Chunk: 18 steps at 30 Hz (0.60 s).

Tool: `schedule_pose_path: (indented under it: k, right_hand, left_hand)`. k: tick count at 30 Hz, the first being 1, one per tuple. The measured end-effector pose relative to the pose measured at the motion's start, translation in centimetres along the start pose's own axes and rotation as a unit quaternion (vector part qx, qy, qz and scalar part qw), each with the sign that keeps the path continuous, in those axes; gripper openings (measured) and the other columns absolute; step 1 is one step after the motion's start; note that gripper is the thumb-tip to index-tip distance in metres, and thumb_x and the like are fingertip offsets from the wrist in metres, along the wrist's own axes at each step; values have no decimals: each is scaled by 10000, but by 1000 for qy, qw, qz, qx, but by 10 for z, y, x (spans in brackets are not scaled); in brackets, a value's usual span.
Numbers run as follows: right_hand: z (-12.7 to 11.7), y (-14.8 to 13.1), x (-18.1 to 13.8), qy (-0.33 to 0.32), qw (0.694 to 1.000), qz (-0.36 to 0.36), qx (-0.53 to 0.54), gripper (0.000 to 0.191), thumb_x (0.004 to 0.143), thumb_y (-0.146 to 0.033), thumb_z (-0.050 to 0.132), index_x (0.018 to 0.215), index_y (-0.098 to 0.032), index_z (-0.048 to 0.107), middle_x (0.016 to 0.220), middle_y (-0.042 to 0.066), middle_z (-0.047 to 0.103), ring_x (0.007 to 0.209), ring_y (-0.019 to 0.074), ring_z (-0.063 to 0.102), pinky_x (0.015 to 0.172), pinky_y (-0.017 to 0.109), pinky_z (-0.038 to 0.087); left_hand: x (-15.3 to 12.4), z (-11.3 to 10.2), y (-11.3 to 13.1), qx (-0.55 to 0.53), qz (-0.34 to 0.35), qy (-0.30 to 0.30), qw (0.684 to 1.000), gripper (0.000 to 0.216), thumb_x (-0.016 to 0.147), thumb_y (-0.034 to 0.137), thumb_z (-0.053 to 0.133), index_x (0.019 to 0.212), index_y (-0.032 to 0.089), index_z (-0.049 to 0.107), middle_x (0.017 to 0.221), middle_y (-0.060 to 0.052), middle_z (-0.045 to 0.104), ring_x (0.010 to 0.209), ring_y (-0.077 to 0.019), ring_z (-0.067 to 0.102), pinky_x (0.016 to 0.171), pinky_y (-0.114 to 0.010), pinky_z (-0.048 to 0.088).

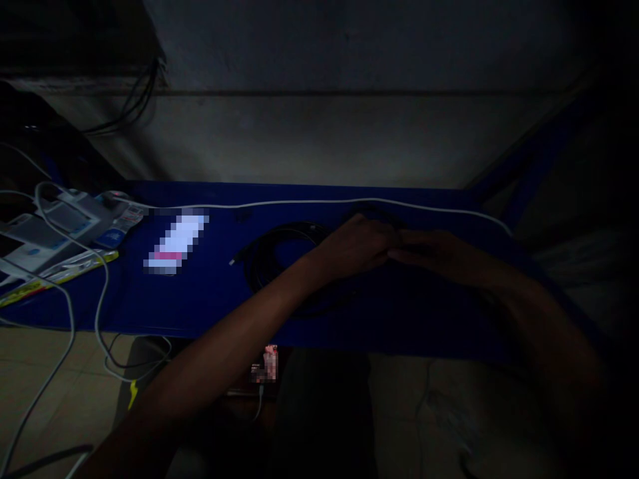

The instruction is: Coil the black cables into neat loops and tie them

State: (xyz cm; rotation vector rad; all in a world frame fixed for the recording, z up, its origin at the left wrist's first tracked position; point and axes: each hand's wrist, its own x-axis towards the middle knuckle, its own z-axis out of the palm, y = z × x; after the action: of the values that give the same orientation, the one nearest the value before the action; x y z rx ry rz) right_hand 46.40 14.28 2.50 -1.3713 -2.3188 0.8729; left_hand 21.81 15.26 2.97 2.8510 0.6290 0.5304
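Observation:
My left hand [367, 245] reaches across the blue bench, its fingers curled closed. My right hand [424, 249] comes in from the right and meets it, fingertips drawn together against the left fingers. Anything pinched between them is hidden in the dark. Just left of the hands lies a coiled black cable [254, 263], partly under my left forearm, with a metal-tipped plug [232, 261] sticking out to the left. A dark loop, perhaps more cable, shows faintly behind my left hand.
A lit phone [178, 241] lies on the blue bench [200, 309]. Plastic packets [117, 223] and tangled white cords [70, 293] crowd the left end. One white cord [299, 201] runs along the back, before a grey wall [309, 140]. Another lit screen [267, 364] sits below the front edge.

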Motion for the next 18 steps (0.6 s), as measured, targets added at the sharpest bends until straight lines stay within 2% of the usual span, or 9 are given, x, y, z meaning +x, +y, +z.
schedule_pose_path:
  k: [4,7,12,15,18]
  right_hand:
    - [11,-1,-4,-3,1000,-24,-17,400,1038,-551,586,1121,-193,743,1086,73,757,981,235,686,869,357,513]
    - [23,1,-8,43,998,-49,-26,339,1052,-494,586,1069,-198,750,1093,78,741,992,223,689,884,346,522]
    - [41,9,-17,174,978,-89,-70,250,1020,-459,642,1052,-270,802,1188,55,751,1058,260,721,940,401,567]
    - [44,9,-19,195,973,-101,-66,227,996,-481,667,1022,-311,816,1131,32,779,1021,275,746,915,427,596]
    - [44,5,-19,195,973,-108,-61,221,986,-484,681,1000,-308,814,1095,36,791,993,280,759,900,439,608]
  left_hand:
    - [1,5,-3,-15,2,5,1000,252,1006,119,497,1120,140,721,1196,-136,747,1122,-275,684,978,-414,432]
    - [3,9,-9,-45,0,9,999,221,982,113,539,1035,131,753,1116,-128,773,1031,-258,706,926,-384,458]
    - [5,10,-15,-86,-54,3,995,137,936,164,663,969,162,796,1028,-98,802,942,-245,722,881,-358,481]
    - [5,9,-17,-130,-83,-10,988,115,919,180,713,973,158,811,992,-92,810,897,-234,729,837,-336,494]
    - [4,9,-19,-169,-78,-21,982,116,898,159,739,986,154,813,1002,-82,815,902,-221,738,829,-318,504]
